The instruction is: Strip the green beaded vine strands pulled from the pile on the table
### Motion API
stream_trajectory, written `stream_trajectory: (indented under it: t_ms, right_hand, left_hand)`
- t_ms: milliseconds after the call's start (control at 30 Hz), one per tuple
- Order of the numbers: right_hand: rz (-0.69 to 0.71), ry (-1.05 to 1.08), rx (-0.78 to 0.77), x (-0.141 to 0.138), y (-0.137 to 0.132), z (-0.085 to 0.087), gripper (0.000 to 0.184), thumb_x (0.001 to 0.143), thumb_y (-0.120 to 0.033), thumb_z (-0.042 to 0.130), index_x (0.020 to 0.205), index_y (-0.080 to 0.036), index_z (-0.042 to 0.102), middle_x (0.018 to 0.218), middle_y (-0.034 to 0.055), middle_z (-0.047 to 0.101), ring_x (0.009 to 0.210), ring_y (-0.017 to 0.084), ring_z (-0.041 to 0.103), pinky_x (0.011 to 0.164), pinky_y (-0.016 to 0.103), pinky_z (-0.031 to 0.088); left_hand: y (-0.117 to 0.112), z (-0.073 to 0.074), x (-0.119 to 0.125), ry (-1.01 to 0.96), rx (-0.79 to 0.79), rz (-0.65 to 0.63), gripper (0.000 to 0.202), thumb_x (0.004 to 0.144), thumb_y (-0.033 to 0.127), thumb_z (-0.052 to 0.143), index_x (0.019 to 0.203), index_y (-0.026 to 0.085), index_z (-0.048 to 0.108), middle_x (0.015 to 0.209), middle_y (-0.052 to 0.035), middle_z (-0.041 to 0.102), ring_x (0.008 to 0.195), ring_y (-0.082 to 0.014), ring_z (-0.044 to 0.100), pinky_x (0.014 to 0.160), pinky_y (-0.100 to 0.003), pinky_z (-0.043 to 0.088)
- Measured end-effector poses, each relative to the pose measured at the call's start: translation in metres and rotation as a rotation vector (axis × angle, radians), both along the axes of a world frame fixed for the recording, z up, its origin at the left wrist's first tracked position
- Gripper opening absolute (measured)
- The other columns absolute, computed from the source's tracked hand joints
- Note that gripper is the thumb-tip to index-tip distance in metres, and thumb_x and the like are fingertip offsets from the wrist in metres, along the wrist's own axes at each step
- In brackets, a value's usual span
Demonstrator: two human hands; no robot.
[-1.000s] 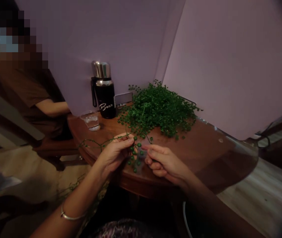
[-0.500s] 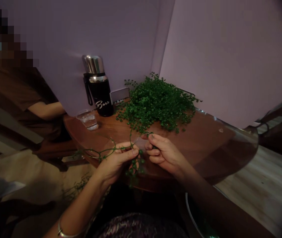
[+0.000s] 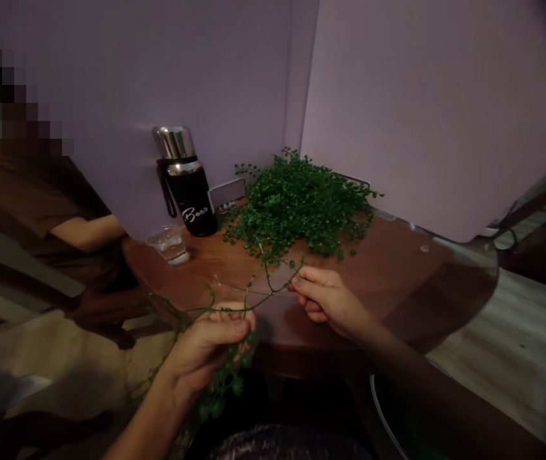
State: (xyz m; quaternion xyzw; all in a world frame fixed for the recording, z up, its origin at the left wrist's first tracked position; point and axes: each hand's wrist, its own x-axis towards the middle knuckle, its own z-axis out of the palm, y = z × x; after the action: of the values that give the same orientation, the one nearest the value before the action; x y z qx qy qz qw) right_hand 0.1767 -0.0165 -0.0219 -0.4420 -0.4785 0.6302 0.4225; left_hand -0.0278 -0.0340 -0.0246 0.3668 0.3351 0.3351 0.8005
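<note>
The left hand point(image 3: 206, 348) is closed around a beaded green vine point(image 3: 266, 295), with strands dangling below it, while the right hand point(image 3: 328, 303) pinches the same stem between its fingertips. Just beyond both hands, a leafy mound of the vine point(image 3: 296, 204) sits on a round wooden table point(image 3: 378, 281). Further beyond the left hand stand a water glass point(image 3: 170, 244) and a black thermos point(image 3: 187, 198).

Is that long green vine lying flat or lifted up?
Lifted up: the vine stretches between the left hand and right hand, above the table, and a piece dangles below the left hand.
</note>
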Motion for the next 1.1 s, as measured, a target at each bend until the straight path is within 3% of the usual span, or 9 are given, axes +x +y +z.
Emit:
stream_trajectory:
  t_ms: [200,367,433,533,633,733,833,967,1100]
  right_hand:
    - [0.102,-0.541,0.375,0.023,-0.014,0.018,0.024,0.083,-0.029,0.046,0.064,-0.015,0.047,0.057,-0.0031,0.044,0.050,0.006,0.039,0.045,0.018,0.029]
    - [0.213,-0.729,0.477,0.035,-0.030,0.034,0.027,0.086,-0.028,0.040,0.062,-0.016,0.046,0.058,-0.0022,0.045,0.056,0.009,0.042,0.052,0.021,0.032]
    - [0.133,-0.797,0.512,0.050,-0.034,0.036,0.027,0.085,-0.029,0.040,0.062,-0.017,0.047,0.059,-0.0015,0.047,0.056,0.010,0.044,0.053,0.022,0.033]
    - [-0.119,-0.846,0.444,0.080,-0.039,0.033,0.023,0.081,-0.034,0.048,0.065,-0.017,0.053,0.062,0.0002,0.049,0.059,0.011,0.046,0.054,0.023,0.034]
    - [-0.249,-0.544,0.131,0.095,-0.044,0.026,0.022,0.073,-0.039,0.058,0.077,-0.017,0.058,0.063,0.0012,0.050,0.049,0.008,0.040,0.041,0.021,0.027]
    - [-0.202,-0.075,-0.103,0.079,-0.044,0.018,0.026,0.064,-0.033,0.065,0.084,-0.017,0.060,0.067,0.0017,0.050,0.042,0.003,0.031,0.035,0.017,0.016]
    - [-0.050,0.199,-0.194,0.042,-0.043,0.010,0.025,0.063,-0.032,0.066,0.081,-0.016,0.059,0.071,0.0015,0.050,0.043,0.002,0.031,0.034,0.015,0.013]
    - [-0.027,0.162,-0.157,-0.002,-0.038,-0.001,0.026,0.071,-0.039,0.063,0.072,-0.015,0.054,0.062,-0.0028,0.045,0.040,0.001,0.027,0.033,0.013,0.012]
    - [-0.044,-0.055,0.073,-0.026,-0.033,-0.010,0.028,0.073,-0.042,0.060,0.076,-0.016,0.054,0.054,-0.0054,0.044,0.039,0.003,0.031,0.034,0.015,0.021]
  left_hand:
    - [-0.007,-0.001,-0.001,-0.032,-0.070,-0.033,0.029,0.049,0.031,0.077,0.053,0.010,0.057,0.041,0.0000,0.045,0.037,-0.0060,0.035,0.039,-0.019,0.020]
    - [-0.016,0.007,-0.009,0.052,-0.053,-0.112,0.025,0.050,0.030,0.076,0.052,0.011,0.060,0.043,0.0003,0.046,0.038,-0.0057,0.034,0.039,-0.020,0.023]
    - [-0.023,0.013,-0.023,0.054,-0.030,-0.136,0.027,0.047,0.032,0.077,0.049,0.011,0.061,0.042,-0.0006,0.046,0.040,-0.0075,0.037,0.040,-0.021,0.027]
    - [-0.029,0.024,-0.048,0.057,0.029,-0.027,0.025,0.050,0.034,0.076,0.049,0.012,0.063,0.046,-0.0032,0.051,0.045,-0.0117,0.046,0.044,-0.023,0.036]
    - [-0.023,0.027,-0.055,0.147,0.018,0.120,0.008,0.064,0.021,0.069,0.064,0.014,0.066,0.049,-0.0004,0.054,0.044,-0.0073,0.046,0.044,-0.018,0.037]
    - [-0.008,0.018,-0.038,0.197,0.036,0.193,0.018,0.067,0.024,0.066,0.058,0.011,0.058,0.048,-0.0002,0.053,0.038,-0.0075,0.046,0.036,-0.017,0.035]
    - [0.005,0.006,-0.012,0.163,0.082,0.175,0.020,0.069,0.028,0.063,0.060,0.012,0.055,0.049,-0.0022,0.056,0.039,-0.0132,0.052,0.038,-0.023,0.041]
    - [0.006,0.003,0.013,0.151,0.138,0.101,0.022,0.074,0.028,0.058,0.060,0.012,0.053,0.046,-0.0020,0.055,0.035,-0.0121,0.050,0.038,-0.023,0.040]
    - [-0.001,0.006,0.024,0.192,0.182,0.090,0.021,0.075,0.028,0.057,0.062,0.011,0.055,0.045,-0.0002,0.054,0.035,-0.0088,0.046,0.037,-0.019,0.037]
